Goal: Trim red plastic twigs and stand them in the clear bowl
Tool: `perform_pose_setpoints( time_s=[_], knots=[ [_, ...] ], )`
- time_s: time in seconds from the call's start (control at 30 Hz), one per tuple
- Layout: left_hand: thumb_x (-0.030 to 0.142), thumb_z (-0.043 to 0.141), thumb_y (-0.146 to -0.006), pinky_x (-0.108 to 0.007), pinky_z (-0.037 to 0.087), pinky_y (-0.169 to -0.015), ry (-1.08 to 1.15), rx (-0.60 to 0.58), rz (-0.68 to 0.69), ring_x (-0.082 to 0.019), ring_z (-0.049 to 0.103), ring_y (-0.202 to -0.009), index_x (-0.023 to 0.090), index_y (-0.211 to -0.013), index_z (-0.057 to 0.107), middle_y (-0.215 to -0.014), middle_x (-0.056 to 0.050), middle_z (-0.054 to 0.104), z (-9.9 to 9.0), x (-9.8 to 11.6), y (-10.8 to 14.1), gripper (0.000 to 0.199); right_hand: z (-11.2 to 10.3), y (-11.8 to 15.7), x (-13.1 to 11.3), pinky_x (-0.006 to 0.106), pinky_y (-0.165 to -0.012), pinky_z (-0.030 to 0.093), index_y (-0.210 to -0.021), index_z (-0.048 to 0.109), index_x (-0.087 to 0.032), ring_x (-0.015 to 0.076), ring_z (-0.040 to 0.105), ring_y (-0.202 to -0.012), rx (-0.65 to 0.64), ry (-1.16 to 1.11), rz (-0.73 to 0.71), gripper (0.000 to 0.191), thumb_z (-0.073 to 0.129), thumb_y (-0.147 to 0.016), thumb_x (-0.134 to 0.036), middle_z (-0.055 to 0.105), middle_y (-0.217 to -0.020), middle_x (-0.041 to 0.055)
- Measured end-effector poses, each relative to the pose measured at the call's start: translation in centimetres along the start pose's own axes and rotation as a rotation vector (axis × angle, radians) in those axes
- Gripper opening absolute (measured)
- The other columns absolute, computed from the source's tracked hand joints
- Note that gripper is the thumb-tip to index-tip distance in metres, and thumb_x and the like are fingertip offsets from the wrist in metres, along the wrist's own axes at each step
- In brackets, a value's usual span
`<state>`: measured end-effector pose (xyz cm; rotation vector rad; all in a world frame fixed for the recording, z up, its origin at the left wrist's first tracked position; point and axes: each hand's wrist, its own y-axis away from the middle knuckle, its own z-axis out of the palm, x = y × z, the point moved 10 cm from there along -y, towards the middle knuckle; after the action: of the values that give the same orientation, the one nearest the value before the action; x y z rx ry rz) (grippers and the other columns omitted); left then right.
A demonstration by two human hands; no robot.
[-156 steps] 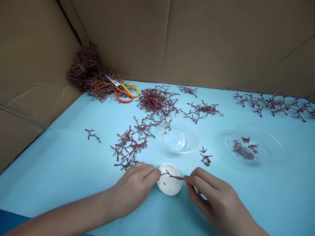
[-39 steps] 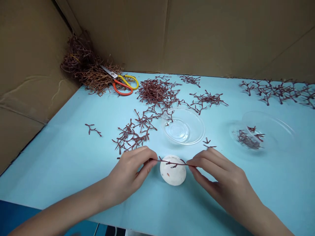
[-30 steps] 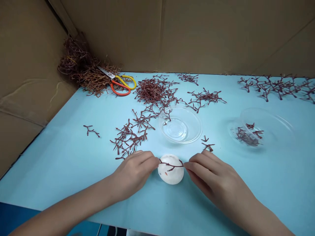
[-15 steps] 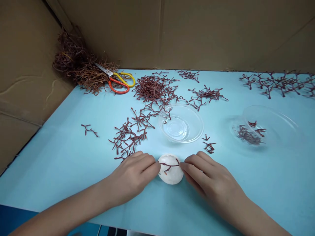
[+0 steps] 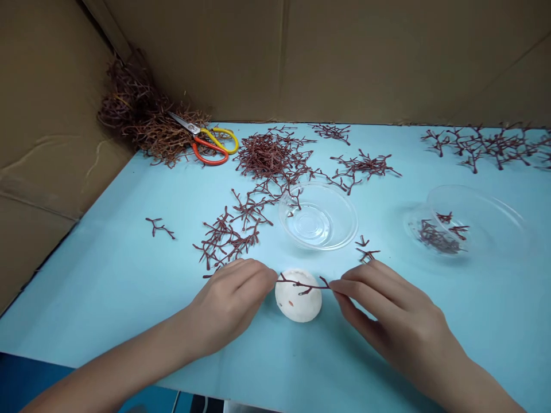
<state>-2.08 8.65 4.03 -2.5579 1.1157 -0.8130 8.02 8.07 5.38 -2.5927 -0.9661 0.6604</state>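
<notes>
The left forearm slants across the near edge of the tabletop. The left hand, back upward, is closed in a pinch; the right hand faces it, pinching too.

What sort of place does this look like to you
Probably an improvised indoor handwork station: a pale blue flat tabletop backed by tall brown cardboard panels, with metal scissors with red and yellow handles and a heap of thin reddish-brown branching twigs.
</notes>
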Motion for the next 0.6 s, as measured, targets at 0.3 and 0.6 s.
perform_pose_setpoints(
  time_s=[0.3,0.6],
  knots=[
    [0.012,0.044,-0.081,-0.014,0.039,-0.051,0.263,-0.044,-0.213,-0.007,0.05,-0.056,0.013,-0.075,0.055,-0.063,0.001,0.055,0.8,-2.4,-0.4,0.012,-0.5,0.1,0.3,0.024,-0.047,0.035,-0.069,0.051,-0.016,0.0124,0.043,-0.055,-0.013,0.007,0.015,0.014,0.042,-0.079,-0.01,0.05,-0.059,0.0025],
    [0.01,0.045,-0.079,-0.014,0.038,-0.05,0.333,-0.103,-0.317,-0.007,0.051,-0.056,0.015,-0.075,0.059,-0.063,0.001,0.057,2.3,-2.8,-0.1,0.015,-0.1,0.1,0.8,0.022,-0.046,0.035,-0.063,0.049,-0.017,0.011,0.041,-0.051,-0.029,-0.013,0.093,0.019,0.038,-0.077,-0.01,0.046,-0.054,0.0004]
  ],
)
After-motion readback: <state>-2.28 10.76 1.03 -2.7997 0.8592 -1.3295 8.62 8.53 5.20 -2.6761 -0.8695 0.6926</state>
